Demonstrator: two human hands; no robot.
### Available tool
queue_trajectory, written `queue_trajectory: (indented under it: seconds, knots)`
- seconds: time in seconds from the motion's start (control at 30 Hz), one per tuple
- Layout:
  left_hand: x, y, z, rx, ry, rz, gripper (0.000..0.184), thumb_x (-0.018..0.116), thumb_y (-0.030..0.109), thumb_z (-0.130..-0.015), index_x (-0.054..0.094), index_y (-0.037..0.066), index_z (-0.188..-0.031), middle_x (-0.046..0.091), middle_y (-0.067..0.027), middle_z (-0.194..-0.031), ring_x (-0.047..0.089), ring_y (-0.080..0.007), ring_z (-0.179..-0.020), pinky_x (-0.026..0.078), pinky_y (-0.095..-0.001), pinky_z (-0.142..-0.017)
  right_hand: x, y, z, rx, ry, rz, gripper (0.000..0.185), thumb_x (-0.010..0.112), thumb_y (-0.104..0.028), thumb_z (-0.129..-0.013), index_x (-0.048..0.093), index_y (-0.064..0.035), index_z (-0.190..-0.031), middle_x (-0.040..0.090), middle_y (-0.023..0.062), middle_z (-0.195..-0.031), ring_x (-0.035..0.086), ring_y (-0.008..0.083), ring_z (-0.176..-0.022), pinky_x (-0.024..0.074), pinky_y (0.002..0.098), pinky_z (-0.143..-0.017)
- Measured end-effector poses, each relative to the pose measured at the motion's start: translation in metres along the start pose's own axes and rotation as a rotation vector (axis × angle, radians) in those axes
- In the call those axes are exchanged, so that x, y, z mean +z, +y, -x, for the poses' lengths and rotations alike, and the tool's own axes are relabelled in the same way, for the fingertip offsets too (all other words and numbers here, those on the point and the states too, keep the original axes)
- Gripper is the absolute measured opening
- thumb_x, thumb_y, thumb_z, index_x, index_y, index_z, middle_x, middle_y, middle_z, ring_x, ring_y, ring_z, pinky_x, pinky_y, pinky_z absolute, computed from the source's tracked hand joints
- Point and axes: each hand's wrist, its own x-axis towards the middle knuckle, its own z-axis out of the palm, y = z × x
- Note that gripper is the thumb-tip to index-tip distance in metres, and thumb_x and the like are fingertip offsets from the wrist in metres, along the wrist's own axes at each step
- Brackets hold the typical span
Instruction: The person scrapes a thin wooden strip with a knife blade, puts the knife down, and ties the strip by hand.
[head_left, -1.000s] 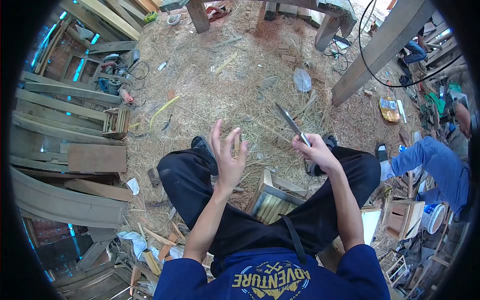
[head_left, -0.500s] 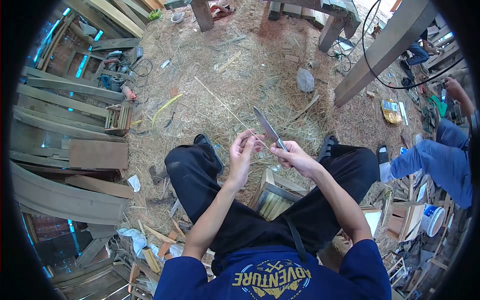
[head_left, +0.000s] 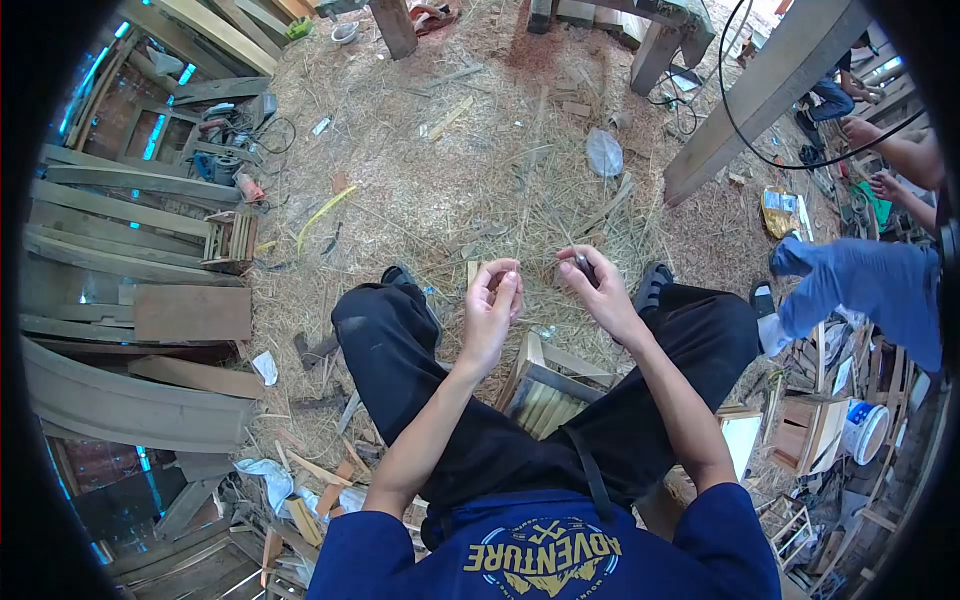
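My left hand [head_left: 492, 312] is closed in a pinch above the straw-strewn ground. A short pale length of a thin strip [head_left: 472, 270] shows beside its fingertips; the rest is hard to make out. Level with it, a little to the right, my right hand [head_left: 598, 287] is wrapped round a knife [head_left: 584, 266]. Its dark handle shows between thumb and fingers, while the blade is barely visible against the straw. The hands are apart. Below them, between my knees, stands a small wooden box-like frame [head_left: 545, 400] with yellowish slats.
Wooden boards [head_left: 130, 215] and power tools [head_left: 225, 165] line the left side. A wooden post [head_left: 765, 100] slants at the upper right, crossed by a black cable. A person in blue trousers [head_left: 860, 290] is at the right, near a white bucket [head_left: 866, 432]. Wood scraps lie around me.
The knife blade, clearly seen before, has turned and is now faint. My right hand has moved slightly up and right, away from my left. The long strip no longer shows across the ground.
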Motion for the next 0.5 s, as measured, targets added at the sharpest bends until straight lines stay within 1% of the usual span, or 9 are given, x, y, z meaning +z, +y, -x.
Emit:
queue_trajectory:
  seconds: [0.1, 0.2, 0.3, 0.33, 0.5]
  knots:
    - [0.006, 0.005, 0.003, -0.019, -0.006, -0.044, 0.029, 0.055, 0.010, -0.102, 0.056, 0.004, -0.131, 0.051, 0.0029, -0.082, 0.038, -0.0008, -0.058, 0.029, -0.0188, -0.048, 0.002, -0.014, 0.006, -0.035, -0.007, 0.076, 0.033, 0.064, -0.032, -0.097, 0.063, -0.0035, -0.113, 0.051, 0.0004, -0.072, 0.047, 0.0095, -0.066, 0.0389, 0.0274, -0.061]
    - [0.007, 0.003, 0.003, -0.051, -0.042, -0.066, 0.036, 0.055, 0.011, -0.103, 0.054, 0.005, -0.139, 0.048, 0.0056, -0.079, 0.034, -0.0005, -0.058, 0.027, -0.0189, -0.049, 0.007, -0.015, 0.011, -0.118, -0.007, 0.159, 0.034, 0.065, -0.033, -0.096, 0.064, -0.0017, -0.110, 0.056, 0.0077, -0.074, 0.055, 0.0176, -0.067, 0.0431, 0.0322, -0.064]
    - [0.007, 0.003, 0.006, -0.099, -0.104, -0.047, 0.040, 0.055, 0.012, -0.103, 0.052, 0.005, -0.142, 0.045, 0.0073, -0.078, 0.032, -0.0011, -0.059, 0.027, -0.0194, -0.050, 0.006, -0.012, 0.008, -0.419, -0.008, 0.436, 0.035, 0.067, -0.032, -0.093, 0.065, -0.0012, -0.109, 0.063, 0.0126, -0.081, 0.061, 0.0253, -0.072, 0.0461, 0.0371, -0.068]
    - [0.004, -0.002, 0.006, -0.102, -0.130, -0.029, 0.041, 0.055, 0.013, -0.103, 0.052, 0.005, -0.143, 0.045, 0.0075, -0.078, 0.032, -0.0014, -0.060, 0.027, -0.0197, -0.051, 0.004, -0.015, 0.008, -0.415, -0.048, 0.521, 0.037, 0.068, -0.034, -0.091, 0.066, -0.0008, -0.107, 0.065, 0.0128, -0.084, 0.062, 0.0292, -0.077, 0.0466, 0.0398, -0.072]
    - [0.001, 0.002, 0.006, -0.171, -0.181, 0.036, 0.040, 0.056, 0.013, -0.102, 0.053, 0.004, -0.142, 0.045, 0.0074, -0.078, 0.035, -0.0014, -0.061, 0.029, -0.0200, -0.052, -0.004, -0.021, 0.005, -0.540, -0.057, 0.588, 0.039, 0.070, -0.035, -0.089, 0.066, -0.0006, -0.106, 0.065, 0.0121, -0.085, 0.062, 0.0289, -0.078, 0.0461, 0.0394, -0.073]
